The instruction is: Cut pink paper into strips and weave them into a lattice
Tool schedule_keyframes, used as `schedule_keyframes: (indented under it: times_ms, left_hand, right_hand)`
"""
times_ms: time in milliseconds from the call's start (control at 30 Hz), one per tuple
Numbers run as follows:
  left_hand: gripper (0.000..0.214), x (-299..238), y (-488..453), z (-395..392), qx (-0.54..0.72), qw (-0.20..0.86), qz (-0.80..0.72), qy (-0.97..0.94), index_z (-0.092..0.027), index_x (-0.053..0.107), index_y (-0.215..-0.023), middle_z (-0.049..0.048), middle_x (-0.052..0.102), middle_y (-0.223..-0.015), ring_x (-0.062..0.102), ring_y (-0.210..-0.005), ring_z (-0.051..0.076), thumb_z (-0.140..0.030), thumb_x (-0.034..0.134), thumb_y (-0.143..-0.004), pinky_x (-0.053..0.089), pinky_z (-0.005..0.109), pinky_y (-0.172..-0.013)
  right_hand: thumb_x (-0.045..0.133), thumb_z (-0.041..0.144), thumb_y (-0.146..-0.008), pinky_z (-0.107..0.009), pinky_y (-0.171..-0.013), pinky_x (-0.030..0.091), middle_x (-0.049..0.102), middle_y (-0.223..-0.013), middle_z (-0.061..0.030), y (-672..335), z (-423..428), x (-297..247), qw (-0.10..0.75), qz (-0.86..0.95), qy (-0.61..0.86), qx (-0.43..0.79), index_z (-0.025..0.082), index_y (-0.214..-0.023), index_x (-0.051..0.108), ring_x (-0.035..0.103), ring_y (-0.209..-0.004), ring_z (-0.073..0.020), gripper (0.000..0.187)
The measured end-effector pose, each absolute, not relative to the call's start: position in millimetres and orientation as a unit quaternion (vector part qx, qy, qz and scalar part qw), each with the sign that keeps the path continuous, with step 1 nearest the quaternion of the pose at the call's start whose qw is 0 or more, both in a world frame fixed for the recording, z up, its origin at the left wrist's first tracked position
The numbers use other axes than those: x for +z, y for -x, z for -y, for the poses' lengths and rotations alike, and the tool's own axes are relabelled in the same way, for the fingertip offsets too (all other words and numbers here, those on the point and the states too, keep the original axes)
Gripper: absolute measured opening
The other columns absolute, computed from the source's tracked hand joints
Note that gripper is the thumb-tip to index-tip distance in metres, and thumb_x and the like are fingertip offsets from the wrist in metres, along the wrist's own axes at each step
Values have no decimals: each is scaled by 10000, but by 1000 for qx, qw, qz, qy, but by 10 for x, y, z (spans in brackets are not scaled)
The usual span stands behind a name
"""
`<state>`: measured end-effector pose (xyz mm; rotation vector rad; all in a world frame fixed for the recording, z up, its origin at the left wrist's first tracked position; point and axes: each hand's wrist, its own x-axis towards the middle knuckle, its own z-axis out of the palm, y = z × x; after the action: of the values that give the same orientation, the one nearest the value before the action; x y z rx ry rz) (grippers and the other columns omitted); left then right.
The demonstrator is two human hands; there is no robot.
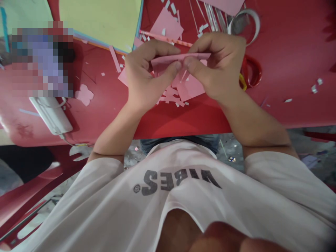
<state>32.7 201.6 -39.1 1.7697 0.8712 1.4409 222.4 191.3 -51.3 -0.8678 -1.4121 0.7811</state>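
Observation:
Both hands hold one piece of pink paper [164, 62] above the red table, its upper edge running nearly level between them. My left hand [147, 75] pinches it between thumb and fingers near the middle and left. My right hand [219, 63] grips its right part the same way, the two thumb tips almost meeting. Beneath the hands lie a pink paper square [190, 89] and a heap of small pink paper scraps [170, 96]. Behind them rests a pink patterned pencil [165, 37], next to another pink square [166, 24].
A roll of tape [258, 26] and red-handled scissors [253, 71] are to the right. At the left are stacked coloured sheets [102, 21], a flower-shaped pink cutout [84, 95], and a white power bank [54, 115] with a cable. The red table's [183, 122] front edge is close to my body.

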Motion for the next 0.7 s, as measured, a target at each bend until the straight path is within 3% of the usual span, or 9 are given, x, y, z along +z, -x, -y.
schedule_keyframes:
  times_ms: [100, 300, 500, 700]
  left_hand:
    - [177, -401, -305, -2013, 513, 343, -342, -709, -427, 826, -1027, 0, 822, -952, 763, -877, 254, -520, 842, -878, 603, 448, -743]
    - [168, -385, -250, -2039, 495, 309, -306, -752, -364, 812, -1038, 15, 821, -951, 761, -866, 231, -501, 801, -943, 596, 423, -739]
    - [227, -426, -249, -2055, 504, 302, -309, -748, -315, 786, -994, 20, 798, -970, 725, -910, 205, -539, 753, -986, 576, 405, -819]
    - [403, -404, -243, -2023, 476, 290, -357, -750, -272, 753, -958, 21, 775, -972, 708, -940, 190, -668, 689, -989, 564, 415, -918]
  right_hand:
    - [830, 327, -854, -385, -662, 369, 680, -736, 4, -2238, -1897, -492, 608, 629, 371, 312, 297, -830, 802, 554, -674, -185, 48]
    - [843, 539, -844, -487, -720, 478, 726, -777, 17, -2333, -1870, -307, 539, 680, 394, 304, 462, -840, 808, 635, -732, -286, 84]
    - [770, 560, -918, -474, -716, 476, 735, -791, -7, -2317, -1869, -331, 553, 693, 374, 273, 401, -868, 816, 655, -743, -272, 172]
    - [735, 494, -924, -497, -809, 508, 720, -825, -16, -2305, -1843, -336, 557, 690, 388, 252, 377, -884, 746, 636, -793, -282, 125]
